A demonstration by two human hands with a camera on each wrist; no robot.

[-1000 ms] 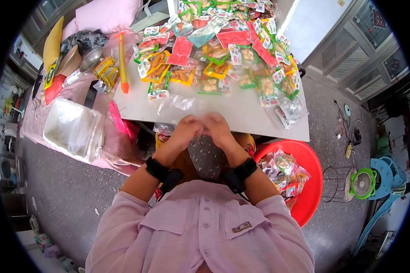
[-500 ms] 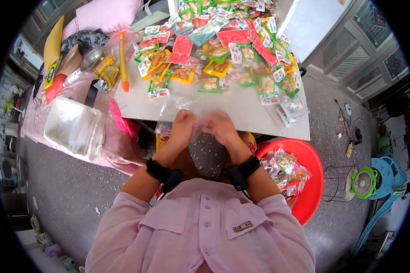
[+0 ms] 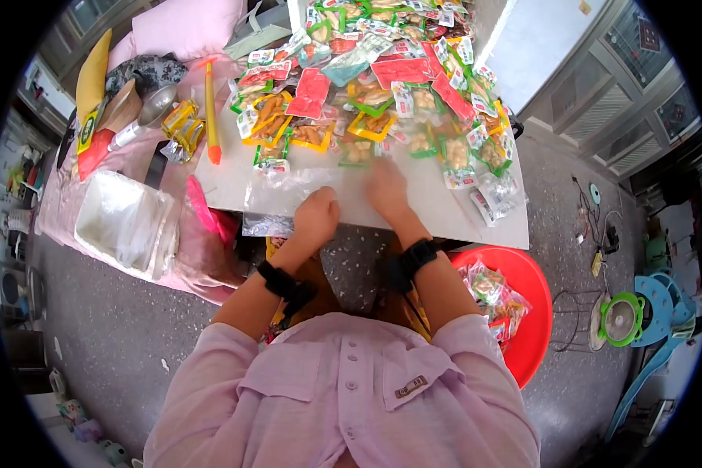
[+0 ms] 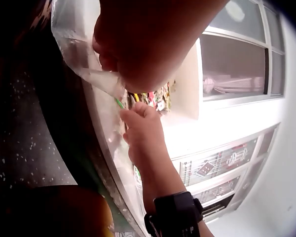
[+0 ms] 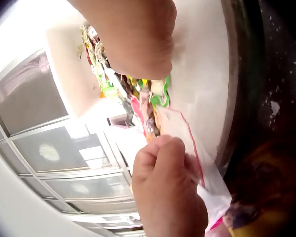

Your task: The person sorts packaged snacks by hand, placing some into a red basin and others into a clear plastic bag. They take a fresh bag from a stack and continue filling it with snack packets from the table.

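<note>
My left hand [image 3: 317,217] is at the table's front edge, thumb and fingers pinching a clear zip bag [image 5: 187,148] with a red line along its mouth. In the left wrist view the clear bag [image 4: 71,47] hangs out from that hand. Farther over the table, my right hand [image 3: 386,187] is blurred, its fingers at a green-edged packet [image 3: 357,153] of pale food pieces. From the left wrist the right hand [image 4: 144,128] shows curled fingers, with a green strip [image 4: 120,103] at their tips. The packet's right end is hidden under the hand.
Many sealed food packets [image 3: 310,93] are heaped over the back of the table [image 3: 429,210]. Clear bags [image 3: 269,187] lie at its front left. A red tub [image 3: 542,304] with packets stands on the floor at right; a white lined box [image 3: 121,218] sits at left.
My hands were together, working at the clear bag. Now they are apart: the right has moved forward to the green-edged packet, while the left stays near the table edge with the bag.
</note>
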